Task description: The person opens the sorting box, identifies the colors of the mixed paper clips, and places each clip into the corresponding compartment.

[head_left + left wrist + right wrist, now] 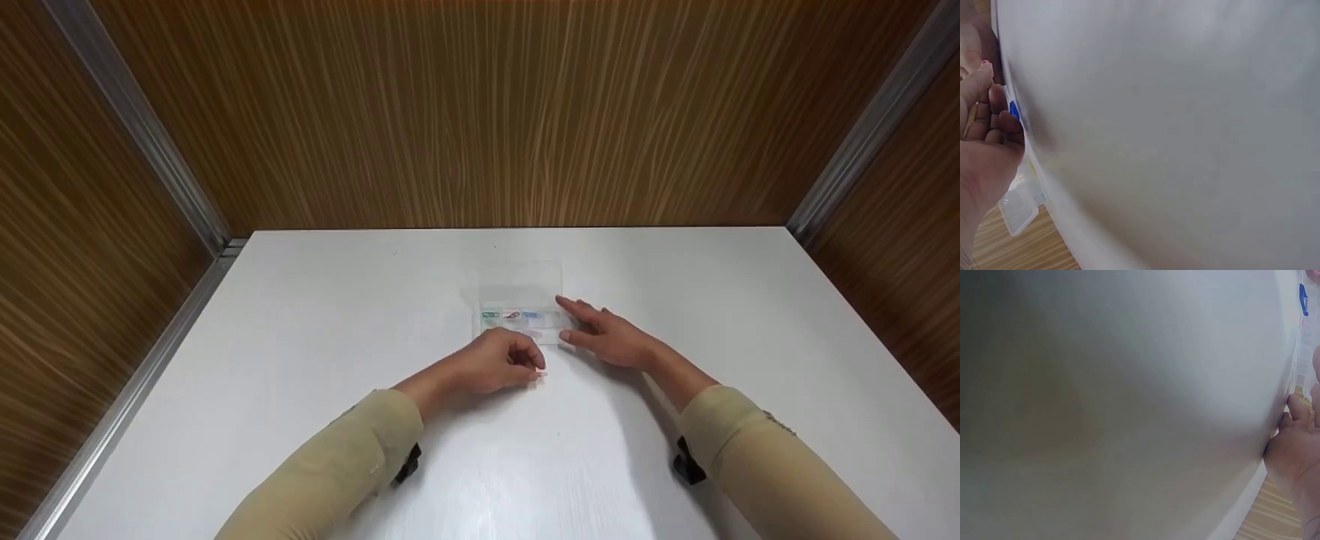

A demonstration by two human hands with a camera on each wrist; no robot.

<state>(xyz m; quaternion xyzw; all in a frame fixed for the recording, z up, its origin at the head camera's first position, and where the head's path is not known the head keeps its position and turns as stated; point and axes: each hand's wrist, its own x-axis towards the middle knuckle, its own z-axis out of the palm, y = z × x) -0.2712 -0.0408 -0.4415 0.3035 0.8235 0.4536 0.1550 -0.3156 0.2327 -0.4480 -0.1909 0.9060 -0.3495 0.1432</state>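
A clear plastic box [551, 336] with compartments lies on the table, its transparent lid [521, 281] raised at the back. Inside show small green [490, 316], red [511, 315] and blue [532, 315] pieces, which look like clips. In front of the box my left hand [499, 361] pinches a tiny pinkish piece [541, 373] between thumb and fingertip; its exact kind is too small to tell. My right hand [611, 339] lies at the box's right side, fingers fairly straight and fingertips by its edge. The left hand partly hides the box's front.
The white table [337, 300] extends around the box. A wood-patterned panel [480, 112] rises behind it, with more panels left and right in metal frames.
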